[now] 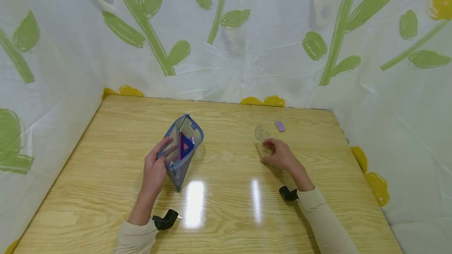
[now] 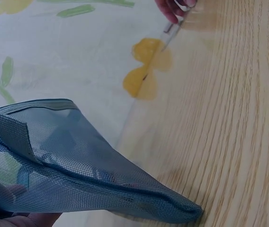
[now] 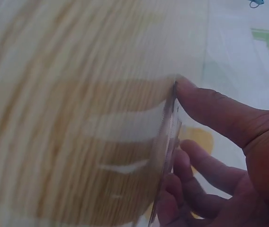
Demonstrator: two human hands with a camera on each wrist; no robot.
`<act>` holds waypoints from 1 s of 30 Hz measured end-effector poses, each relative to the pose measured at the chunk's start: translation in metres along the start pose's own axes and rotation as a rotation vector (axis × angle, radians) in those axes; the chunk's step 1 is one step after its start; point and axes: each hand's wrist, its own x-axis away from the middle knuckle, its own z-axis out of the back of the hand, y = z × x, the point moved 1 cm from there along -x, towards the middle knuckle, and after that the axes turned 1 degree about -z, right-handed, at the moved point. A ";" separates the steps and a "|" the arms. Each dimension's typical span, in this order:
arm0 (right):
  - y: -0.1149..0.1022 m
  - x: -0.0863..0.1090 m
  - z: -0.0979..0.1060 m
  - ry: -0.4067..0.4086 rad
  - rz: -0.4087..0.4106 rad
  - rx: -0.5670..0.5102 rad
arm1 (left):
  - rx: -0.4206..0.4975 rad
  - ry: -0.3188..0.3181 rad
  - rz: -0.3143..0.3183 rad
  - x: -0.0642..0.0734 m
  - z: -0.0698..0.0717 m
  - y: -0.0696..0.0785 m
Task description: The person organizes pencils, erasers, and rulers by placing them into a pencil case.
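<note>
My left hand (image 1: 155,167) grips the near-left rim of a blue-grey mesh pencil pouch (image 1: 181,167), its zip undone and its mouth facing up. Inside the pouch show a red pencil (image 1: 181,144), a dark blue item with a pink triangle (image 1: 186,147) and part of a purple-and-white item. In the left wrist view the mesh pouch (image 2: 92,151) tapers to a corner close to the tabletop. My right hand (image 1: 280,155) pinches a thin clear plastic ruler (image 3: 166,137) between thumb and fingers, tilted on edge; its full outline cannot be made out.
A clear protractor (image 1: 260,133) lies flat just beyond my right fingers. Past it is a small purple eraser (image 1: 280,126). The wooden table (image 1: 106,191) is bounded at the back and sides by white flower-patterned cloth (image 1: 268,58).
</note>
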 end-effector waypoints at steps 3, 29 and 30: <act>-0.002 0.000 0.001 -0.016 -0.021 0.010 | 0.000 0.002 0.001 0.000 0.000 0.000; -0.008 0.014 0.004 -0.142 -0.067 -0.144 | -0.058 0.003 0.002 -0.002 -0.005 -0.001; -0.008 0.015 0.005 -0.138 -0.063 -0.148 | -0.060 0.001 0.002 -0.002 -0.005 -0.001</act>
